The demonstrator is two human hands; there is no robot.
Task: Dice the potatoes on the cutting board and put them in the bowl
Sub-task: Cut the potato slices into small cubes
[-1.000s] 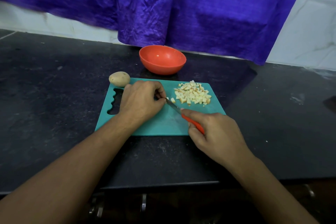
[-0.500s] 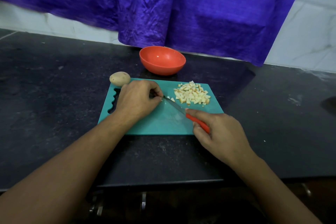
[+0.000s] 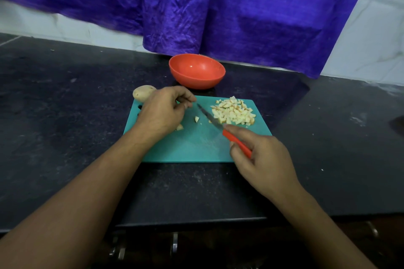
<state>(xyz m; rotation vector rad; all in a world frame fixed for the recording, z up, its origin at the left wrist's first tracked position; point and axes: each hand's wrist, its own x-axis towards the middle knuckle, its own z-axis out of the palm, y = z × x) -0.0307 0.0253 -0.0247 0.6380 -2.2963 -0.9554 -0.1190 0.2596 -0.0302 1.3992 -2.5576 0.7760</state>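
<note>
Since half a second ago the left hand (image 3: 162,112) has come off the knife (image 3: 215,123) tip, and two loose pieces (image 3: 196,119) of potato now lie bare on the cutting board (image 3: 192,148), one just past the hand's thumb side and one at its heel. The hand's fingers are curled with the thumb drawn in to them; whether they pinch anything cannot be told.

The pile of diced potato (image 3: 234,112) sits beyond the right hand (image 3: 263,160), toward the board's far right corner, reaching close to the far and right edges. The right hand grips the knife's red handle, forefinger laid along the top. The knife's long axis runs from this hand away and leftward, its tip pointing at the left hand's fingertips and its blade passing just beside the pile's near left edge.

Between the two hands the near half of the board shows bare teal. Its near edge lies set back from the counter (image 3: 65,116) front.

A whole potato (image 3: 142,93) lies beyond the left hand's knuckles at the board's far left corner, long axis crosswise, partly hidden by the hand. The bowl (image 3: 196,76) stands upright past the left fingertips, just behind the board's far edge. The dark counter stretches wide to the outer side of each hand. Behind the bowl a purple curtain (image 3: 240,11) hangs over a white wall (image 3: 376,46).
</note>
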